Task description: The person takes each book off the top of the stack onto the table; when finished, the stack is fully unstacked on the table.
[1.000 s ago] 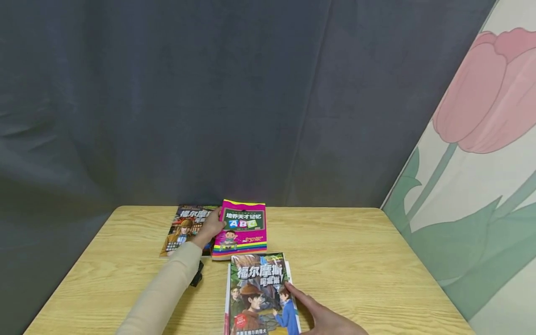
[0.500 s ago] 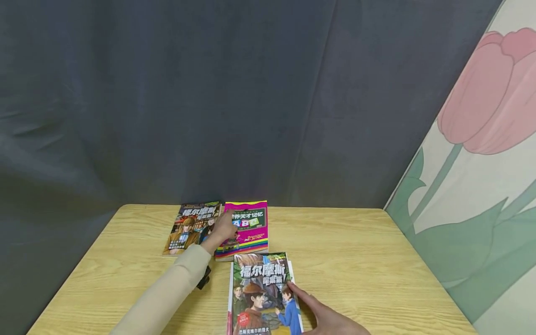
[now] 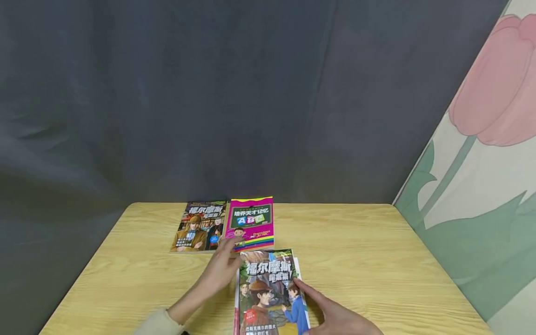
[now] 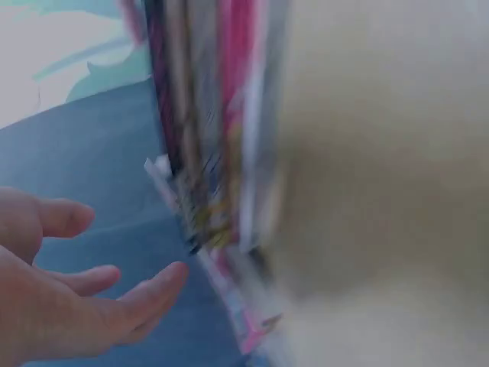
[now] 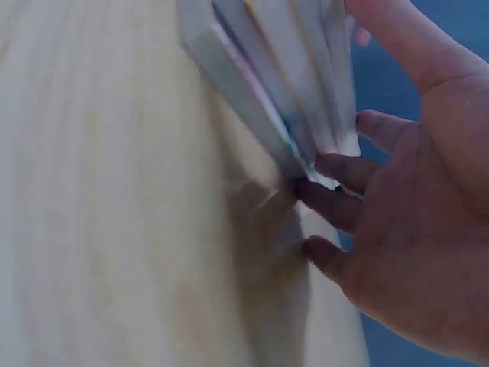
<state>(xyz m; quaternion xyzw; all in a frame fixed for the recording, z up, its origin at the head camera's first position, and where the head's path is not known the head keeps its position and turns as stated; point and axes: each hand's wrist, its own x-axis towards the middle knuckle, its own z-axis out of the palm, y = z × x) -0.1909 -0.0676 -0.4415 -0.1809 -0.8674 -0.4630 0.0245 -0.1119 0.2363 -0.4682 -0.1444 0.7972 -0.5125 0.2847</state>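
A stack of books (image 3: 268,298) lies at the near middle of the table, topped by a cover with a capped man and a blue-coated figure. Its spines and page edges blur in the left wrist view. By the stack's upper left side is my left hand (image 3: 222,267), fingers spread and holding nothing. My right hand (image 3: 339,318) touches the stack's right side with extended fingers (image 5: 336,206), seen against the page edges. Farther back lie a pink ABC book (image 3: 253,232) and, directly left of it, a dark detective book (image 3: 197,230), both face up.
The wooden table (image 3: 351,260) ends at a dark curtain (image 3: 268,102) behind the books. On the right hangs a pale cloth (image 3: 469,186) printed with a pink tulip.
My left hand has let go of the pink ABC book and come back toward the stack. The ABC book stays beside the dark book. The right hand keeps to the stack's side.
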